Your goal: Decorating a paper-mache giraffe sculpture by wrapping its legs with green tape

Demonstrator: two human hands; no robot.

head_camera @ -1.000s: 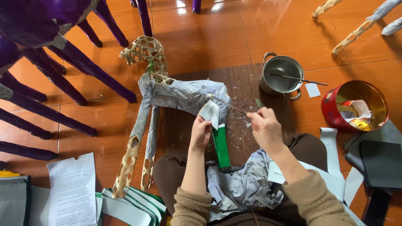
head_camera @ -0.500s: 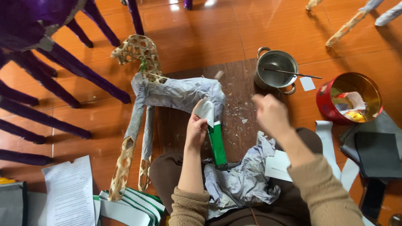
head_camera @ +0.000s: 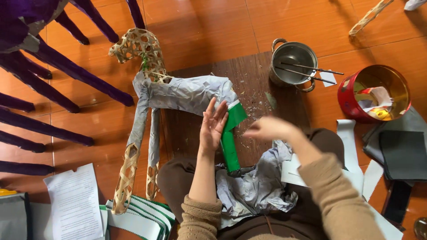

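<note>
- While the left hand [head_camera: 213, 125] lay flat, fingers spread, on the woven figure [head_camera: 178, 95], its paper-wrapped body ran crosswise, head pointing left.
- Right of the figure, the right hand [head_camera: 267, 130] was blurred; its grip could not be told.

The left hand [head_camera: 213, 126] lies flat, fingers spread, against the grey-paper-covered woven bamboo animal frame [head_camera: 178, 93], just where its green-wrapped hind leg [head_camera: 230, 142] begins. The right hand [head_camera: 267, 129], blurred, hovers loosely open above the dark wooden board [head_camera: 249, 84], apart from the frame. Beyond the board, a small metal pot [head_camera: 293, 64] with two thin sticks across its rim stands near a round red tin [head_camera: 373, 93] on the orange floor [head_camera: 200, 26].
</note>
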